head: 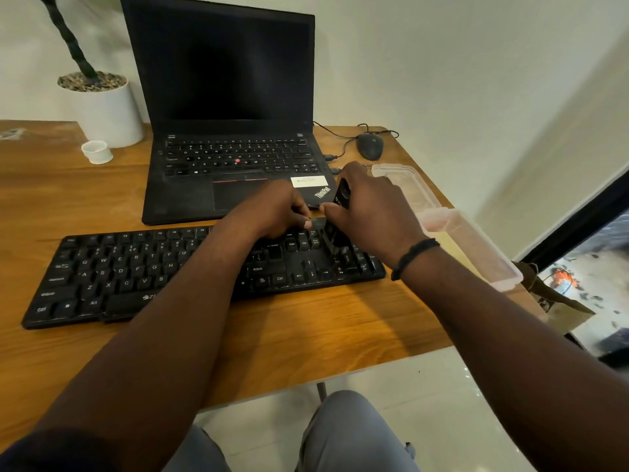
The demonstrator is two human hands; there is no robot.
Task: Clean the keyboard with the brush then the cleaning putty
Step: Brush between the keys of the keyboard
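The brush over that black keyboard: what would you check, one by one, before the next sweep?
1. Brush gripped: ok, right hand is curled round its black body.
2. Bristles on the keys: ok, they meet the keyboard near the navigation keys.
3. Left hand role: cannot tell whether it pinches the brush or steadies the keyboard.
4. Keyboard flat on the wooden desk: ok.
5. Cleaning putty ready: cannot tell; a clear plastic container sits at the right, contents unclear.
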